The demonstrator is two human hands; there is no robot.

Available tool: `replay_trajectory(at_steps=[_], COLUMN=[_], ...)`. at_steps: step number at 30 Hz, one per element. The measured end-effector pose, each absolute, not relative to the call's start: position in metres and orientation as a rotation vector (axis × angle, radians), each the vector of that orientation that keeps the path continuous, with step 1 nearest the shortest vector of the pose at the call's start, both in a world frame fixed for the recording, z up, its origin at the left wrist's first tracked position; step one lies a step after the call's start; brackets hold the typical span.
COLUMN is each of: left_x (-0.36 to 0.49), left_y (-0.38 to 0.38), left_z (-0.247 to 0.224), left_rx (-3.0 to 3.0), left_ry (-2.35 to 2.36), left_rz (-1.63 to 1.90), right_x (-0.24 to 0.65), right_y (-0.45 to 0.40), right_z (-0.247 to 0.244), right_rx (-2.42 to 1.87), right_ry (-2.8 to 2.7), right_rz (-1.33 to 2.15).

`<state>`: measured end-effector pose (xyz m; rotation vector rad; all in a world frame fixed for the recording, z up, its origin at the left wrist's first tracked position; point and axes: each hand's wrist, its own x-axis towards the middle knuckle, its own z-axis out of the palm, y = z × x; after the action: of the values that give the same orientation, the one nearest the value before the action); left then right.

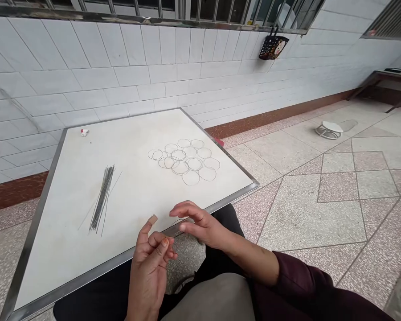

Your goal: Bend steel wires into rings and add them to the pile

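Observation:
My left hand [149, 263] is just off the near table edge, thumb and fingertips pinched together on a thin wire [177, 222]. The index finger points up, with a tan wrap around its tip. The wire curves faintly towards my right hand [205, 226], whose thumb and fingers are apart around it; whether they touch it is hard to see. On the white table, a bundle of straight dark wires [102, 198] lies to the left, a few strays beside it. Several thin wire rings [191, 178] lie flat and overlapping to the right.
The white table [67, 267] has a metal rim and stands by a tiled wall. A small red-and-white object [84, 132] sits near its far left corner. A patterned bag [273, 47] hangs from the window bars. On the floor stands a low stool [330, 128].

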<state>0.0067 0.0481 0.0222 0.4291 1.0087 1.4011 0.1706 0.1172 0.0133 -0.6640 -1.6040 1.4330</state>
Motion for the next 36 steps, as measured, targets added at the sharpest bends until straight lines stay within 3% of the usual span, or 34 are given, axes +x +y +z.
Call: replay_trajectory(at_steps=[4, 16, 36], left_x=[0.009, 0.009, 0.006], left_y=[0.044, 0.043, 0.035], left_z=[0.027, 0.023, 0.024], left_rx=[0.526, 0.547, 0.891], left_ry=[1.067, 1.104, 1.292], left_rz=[1.245, 1.049, 1.122], right_x=[0.177, 0.189, 0.183], right_y=[0.126, 0.132, 0.126], right_z=[0.02, 0.033, 0.015], right_rx=[-0.57, -0.384, -0.492], right_ry=[-1.974, -2.366, -2.307], right_rz=[1.146, 1.108, 1.167])
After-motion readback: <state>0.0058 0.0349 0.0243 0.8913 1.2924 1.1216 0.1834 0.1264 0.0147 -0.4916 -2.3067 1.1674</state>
